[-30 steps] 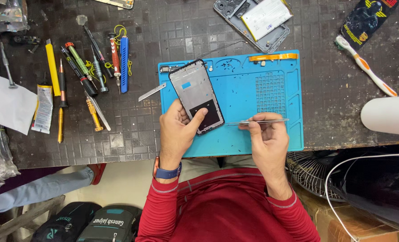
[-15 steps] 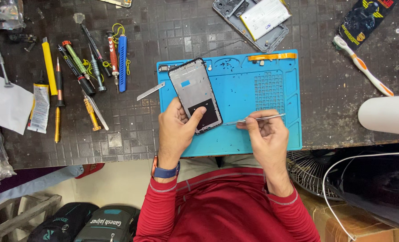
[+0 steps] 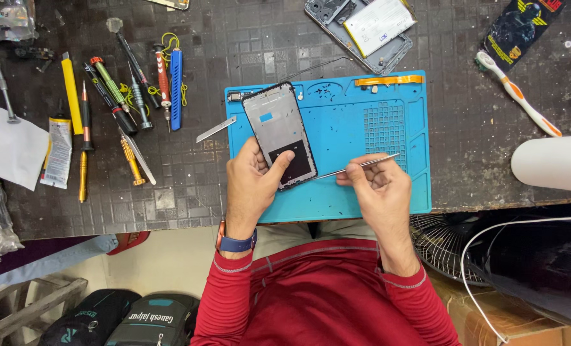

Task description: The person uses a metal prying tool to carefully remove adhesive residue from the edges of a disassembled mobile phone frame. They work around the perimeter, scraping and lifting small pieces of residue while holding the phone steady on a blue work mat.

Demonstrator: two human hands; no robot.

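A phone frame, grey inside with a black patch near its lower end, lies tilted on the blue repair mat. My left hand grips its lower end, thumb pressed on the black patch. My right hand pinches metal tweezers, whose tip points left and sits close to the frame's lower right corner. An orange flex strip lies along the mat's top edge.
Screwdrivers, a blue tool, a yellow tool and a glue tube lie at left. A metal blade rests beside the mat. An opened phone back with battery sits above. A toothbrush and white roll are right.
The tweezers have tilted and their tip has come left toward the frame's lower right corner. My left hand stays on the frame's lower end.
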